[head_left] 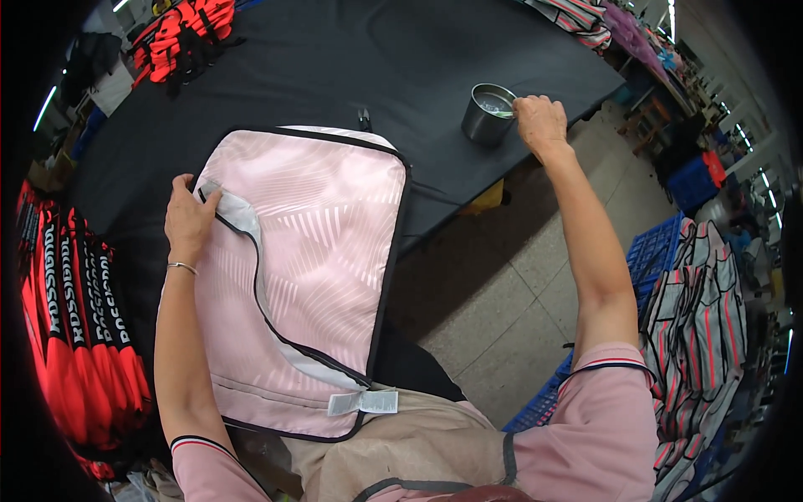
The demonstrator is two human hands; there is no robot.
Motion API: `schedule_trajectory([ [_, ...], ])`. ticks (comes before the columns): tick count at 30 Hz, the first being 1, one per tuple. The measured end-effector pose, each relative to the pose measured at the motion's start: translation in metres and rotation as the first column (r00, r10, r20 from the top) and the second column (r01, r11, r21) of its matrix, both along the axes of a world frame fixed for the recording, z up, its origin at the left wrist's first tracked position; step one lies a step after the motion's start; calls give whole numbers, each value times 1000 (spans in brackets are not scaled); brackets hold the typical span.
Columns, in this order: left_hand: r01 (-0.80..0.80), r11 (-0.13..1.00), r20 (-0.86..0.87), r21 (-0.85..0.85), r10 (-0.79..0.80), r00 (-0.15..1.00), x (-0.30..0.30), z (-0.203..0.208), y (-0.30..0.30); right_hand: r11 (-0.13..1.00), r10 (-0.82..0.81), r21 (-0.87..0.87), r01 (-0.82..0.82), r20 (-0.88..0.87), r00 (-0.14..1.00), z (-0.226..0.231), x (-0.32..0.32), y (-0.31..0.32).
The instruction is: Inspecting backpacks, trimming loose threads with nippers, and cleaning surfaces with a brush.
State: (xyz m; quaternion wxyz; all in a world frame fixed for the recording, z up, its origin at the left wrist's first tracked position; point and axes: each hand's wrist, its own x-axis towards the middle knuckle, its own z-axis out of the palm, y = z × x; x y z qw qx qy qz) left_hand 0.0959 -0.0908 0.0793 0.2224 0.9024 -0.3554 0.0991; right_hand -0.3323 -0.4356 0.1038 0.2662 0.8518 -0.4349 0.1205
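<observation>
A pale pink fabric bag panel (322,251) with black piping and a curved black zipper lies on the black table (335,58), its near end over my lap. My left hand (189,217) presses on its upper left corner, fingers at the zipper's end. A white label (363,402) hangs at the panel's near edge. My right hand (539,124) reaches to the table's right side, its fingers closed on a thin stick that dips into a small metal cup (488,113). What the stick is, I cannot tell.
Red and black straps (79,318) hang in a bundle at my left. More red pieces (180,33) lie at the table's far left. Blue plastic crates (648,259) and striped pink-grey bags (703,335) stand on the floor at my right.
</observation>
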Motion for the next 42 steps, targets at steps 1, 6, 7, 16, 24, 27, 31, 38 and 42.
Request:
schedule_trajectory([
  [1,0,1000,0,2,0,1000,9,-3,3,1000,0,2,0,0,1000,3,-3,1],
  [6,95,986,-275,-136,-129,953,44,-21,39,999,-42,12,40,198,979,17,-24,28],
  [7,71,958,-486,-276,-203,850,47,-27,47,993,-102,77,90,176,979,17,-26,32],
  [16,-153,691,-578,-707,-439,688,56,-41,83,952,-160,303,40,383,910,-10,-39,46],
  [24,-236,612,-574,-755,-443,689,47,-52,91,947,-160,320,1,471,867,-27,-30,55],
  [27,-294,749,-689,-594,-285,666,53,-81,118,959,-159,283,-2,545,823,-35,-9,59],
  [31,-302,737,-749,-605,-397,531,3,-47,100,880,-167,396,-261,774,611,-19,12,101],
  [38,-433,639,-771,-636,-551,320,2,-53,108,411,13,381,-828,906,423,-20,155,241],
  [42,-459,615,-760,-642,-590,272,3,-54,106,297,166,307,-904,916,365,-28,214,267],
])
